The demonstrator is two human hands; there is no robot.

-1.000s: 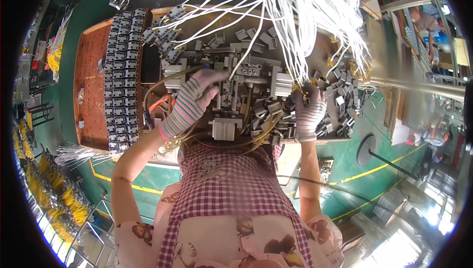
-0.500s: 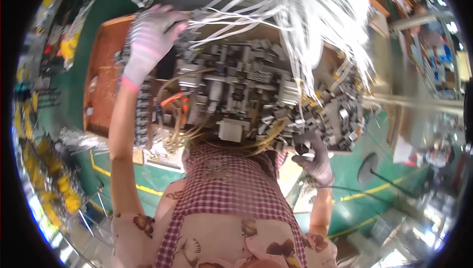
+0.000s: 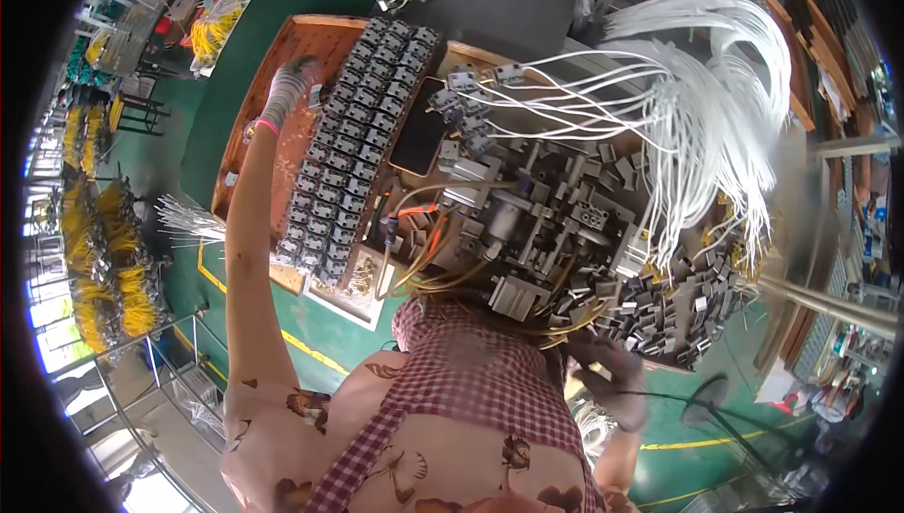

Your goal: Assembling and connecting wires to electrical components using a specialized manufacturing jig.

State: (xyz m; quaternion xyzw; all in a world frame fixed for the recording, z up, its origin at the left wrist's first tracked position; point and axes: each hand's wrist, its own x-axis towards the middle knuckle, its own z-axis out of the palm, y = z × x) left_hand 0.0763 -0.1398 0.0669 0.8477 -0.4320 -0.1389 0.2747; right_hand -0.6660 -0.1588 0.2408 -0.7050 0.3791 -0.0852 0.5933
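Note:
My left hand (image 3: pixel 290 94), in a striped knit glove with grey fingers, reaches over the reddish wooden tray (image 3: pixel 273 174) on the far left. Its fingers look stretched out, and I make out nothing held in them. A small grey piece lies beside it. Just right of that hand stand long rows of grey-and-black metal connector housings (image 3: pixel 348 150). My right hand (image 3: pixel 612 381), in a grey glove, is smeared by motion at the bench's front edge. Close to it are a metal fixture (image 3: pixel 518 221) and a pile of loose metal housings (image 3: pixel 673 310); its fingers are unclear.
A phone (image 3: pixel 417 136) lies right of the rows. White cables (image 3: pixel 725 89) fan across the back right, several ending in housings (image 3: pixel 463 103) near the fixture. A small white-edged box (image 3: pixel 350 292) holds bits at the front. A dark round-headed stand (image 3: pixel 706 398) is at right.
My left hand has left the back of the housing rows and moved left over the wooden tray. My right hand has drawn back slightly toward me. The whole view has shifted and turned.

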